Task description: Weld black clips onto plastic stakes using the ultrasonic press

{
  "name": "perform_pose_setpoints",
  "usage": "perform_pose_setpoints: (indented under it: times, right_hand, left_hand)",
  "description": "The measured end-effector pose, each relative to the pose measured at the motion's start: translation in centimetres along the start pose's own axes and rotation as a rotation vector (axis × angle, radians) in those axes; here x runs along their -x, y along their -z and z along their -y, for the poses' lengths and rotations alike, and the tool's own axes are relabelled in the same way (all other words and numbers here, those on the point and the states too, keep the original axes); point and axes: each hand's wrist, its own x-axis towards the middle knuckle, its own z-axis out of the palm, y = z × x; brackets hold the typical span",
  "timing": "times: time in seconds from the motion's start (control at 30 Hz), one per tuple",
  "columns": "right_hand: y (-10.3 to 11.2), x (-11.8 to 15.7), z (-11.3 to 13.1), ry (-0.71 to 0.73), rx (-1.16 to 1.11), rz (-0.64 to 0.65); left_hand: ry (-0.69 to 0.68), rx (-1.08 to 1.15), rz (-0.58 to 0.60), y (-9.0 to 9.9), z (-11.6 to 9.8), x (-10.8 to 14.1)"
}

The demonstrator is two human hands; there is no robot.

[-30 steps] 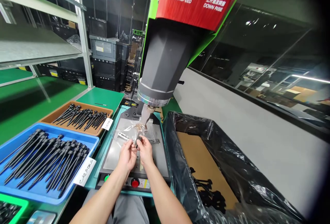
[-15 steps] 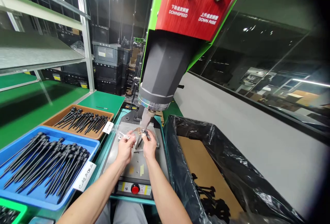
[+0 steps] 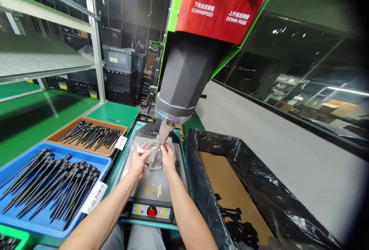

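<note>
My left hand point(image 3: 138, 162) is closed in a pinch at the left of the metal fixture point(image 3: 156, 161). Clear, shiny plastic film point(image 3: 138, 148) shows at its fingertips. My right hand point(image 3: 168, 158) is closed at the fixture's right side, its fingertips just below the metal horn point(image 3: 165, 132) of the press. What its fingers hold, if anything, is hidden. Between the hands, a thin curved brownish strip shows near the top of the fixture, too small to make out well. The fixture stands on the press's grey base plate point(image 3: 144, 188).
On the left, a blue tray point(image 3: 95, 157) and a brown tray point(image 3: 122, 129) hold many black stick-like parts. A black-lined bin point(image 3: 201, 188) with black parts stands on the right. The red button point(image 3: 152, 212) is on the base's front; the red-and-green press head point(image 3: 213, 19) hangs above.
The small dark part seen at my right fingertips is no longer visible. My right hand has turned and moved slightly right, baring more of the fixture; my left hand has shifted slightly left.
</note>
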Motion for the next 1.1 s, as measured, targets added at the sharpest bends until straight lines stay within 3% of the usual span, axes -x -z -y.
perform_pose_setpoints:
  times: [0.23, 0.37, 0.57, 0.7, 1.1]
  right_hand:
    - [0.3, 0.1, -1.1, -0.044, -0.059, -0.04]
    - [1.1, 1.1, -1.8, -0.141, -0.302, -0.081]
    - [2.5, 2.2, -1.5, -0.305, -0.621, -0.043]
    - [2.9, 2.0, -1.7, -0.427, -0.599, -0.171]
    - [3.6, 2.1, -2.5, -0.42, -0.5, -0.197]
  left_hand:
    - [0.024, 0.003, -0.016, -0.1, 0.1, 0.0]
    - [0.049, -0.014, -0.024, -0.1, 0.3, 0.4]
    - [0.04, -0.035, -0.023, 0.0, 0.5, 0.7]
    - [0.069, -0.021, -0.017, 0.0, 0.8, 0.6]
    - [0.141, 0.029, -0.007, 0.2, 1.7, 0.7]
